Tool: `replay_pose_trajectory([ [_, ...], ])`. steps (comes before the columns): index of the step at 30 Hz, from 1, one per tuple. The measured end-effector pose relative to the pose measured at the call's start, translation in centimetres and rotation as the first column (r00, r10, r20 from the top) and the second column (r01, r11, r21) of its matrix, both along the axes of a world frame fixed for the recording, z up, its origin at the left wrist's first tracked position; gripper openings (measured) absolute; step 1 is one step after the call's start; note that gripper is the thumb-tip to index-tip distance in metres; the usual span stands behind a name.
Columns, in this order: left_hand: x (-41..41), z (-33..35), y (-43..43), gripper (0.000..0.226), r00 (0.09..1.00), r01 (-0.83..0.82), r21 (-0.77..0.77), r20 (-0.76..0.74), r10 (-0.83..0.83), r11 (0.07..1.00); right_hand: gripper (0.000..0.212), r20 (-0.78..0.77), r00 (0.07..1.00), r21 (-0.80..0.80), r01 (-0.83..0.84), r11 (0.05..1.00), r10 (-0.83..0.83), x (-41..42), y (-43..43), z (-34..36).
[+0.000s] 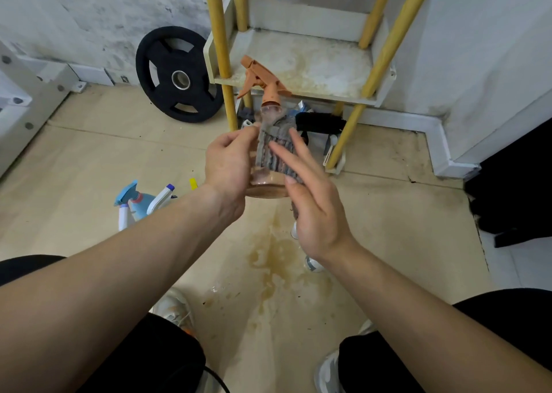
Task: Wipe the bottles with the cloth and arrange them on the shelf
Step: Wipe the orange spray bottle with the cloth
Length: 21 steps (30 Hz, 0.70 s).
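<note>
Mid-wipe — left hand [228, 165] grips the clear, orange-triggered spray bottle [264, 183]; right hand [313, 201], fingers straight, presses the grey striped cloth [277, 150] on it. Next, probably, the far cream shelf [313, 63].

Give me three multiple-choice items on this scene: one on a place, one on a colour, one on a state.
1. Where is the weight plate?
A. flat on the floor
B. leaning on the wall
C. on a chair

2. What colour is the sprayer of the held bottle?
A. blue
B. white
C. orange

3. How do the fingers of the right hand lie?
A. straight, pressing the cloth on the bottle
B. curled in a fist
C. hanging idle

Answers:
1 B: the plate stands on edge against the wall.
2 C: the trigger head above the clear bottle is orange.
3 A: the fingers lie straight over the cloth, while the left hand grips the bottle.
</note>
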<state>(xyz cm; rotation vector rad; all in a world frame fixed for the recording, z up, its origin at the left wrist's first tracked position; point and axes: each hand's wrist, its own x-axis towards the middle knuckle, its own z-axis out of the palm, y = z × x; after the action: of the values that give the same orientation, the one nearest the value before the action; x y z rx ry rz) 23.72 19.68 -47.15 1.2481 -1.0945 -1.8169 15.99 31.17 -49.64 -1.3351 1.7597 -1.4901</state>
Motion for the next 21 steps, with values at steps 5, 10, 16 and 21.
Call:
replay_pose_trajectory([
  [5, 0.2, 0.6, 0.0, 0.030, 0.999, 0.023, -0.009, 0.042, -0.023, 1.000, 0.041, 0.333, 0.942, -0.037, 0.057, 0.998, -0.041, 0.4, -0.7, -0.2],
  [10, 0.5, 0.8, 0.4, 0.040, 0.972, 0.233, -0.117, 0.063, -0.227, 0.966, 0.033, 0.688, 0.681, 0.064, 0.289, 0.955, -0.252, -1.8, -1.4, 1.6],
  [16, 1.0, 0.2, -0.4, 0.073, 0.849, 0.528, -0.598, 0.381, -0.365, 0.603, 0.042, 0.780, 0.499, 0.243, 0.315, 0.917, -0.378, -4.1, -1.4, 2.3],
  [21, 1.8, -0.1, -1.8, 0.098, 0.704, 0.710, -0.617, 0.641, -0.307, 0.340, 0.046, 0.768, 0.510, 0.302, 0.246, 0.921, -0.387, -4.9, -1.0, 2.5],
])
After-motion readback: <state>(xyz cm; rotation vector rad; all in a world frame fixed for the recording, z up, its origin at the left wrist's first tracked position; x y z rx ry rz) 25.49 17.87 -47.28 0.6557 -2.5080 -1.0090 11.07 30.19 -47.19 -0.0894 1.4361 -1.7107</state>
